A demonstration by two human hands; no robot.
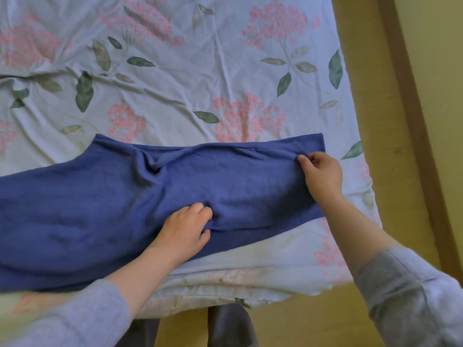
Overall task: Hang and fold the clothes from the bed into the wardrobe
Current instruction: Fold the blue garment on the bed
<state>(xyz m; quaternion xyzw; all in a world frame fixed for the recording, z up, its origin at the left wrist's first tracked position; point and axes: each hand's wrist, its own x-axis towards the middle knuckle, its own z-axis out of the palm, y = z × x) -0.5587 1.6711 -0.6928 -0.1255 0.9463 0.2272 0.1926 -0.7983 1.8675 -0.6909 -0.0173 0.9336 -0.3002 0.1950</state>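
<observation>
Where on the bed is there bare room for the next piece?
The floral sheet beyond the blue garment lies bare, side to side. A narrow strip runs between the garment's near edge and the sheet's front edge, on the right. The near half is crowded: garment, left hand, right hand.

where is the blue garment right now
In the head view, the blue garment lies spread across the near side of the floral bedsheet, left hand gripping its middle and right hand pinching its right end.
</observation>
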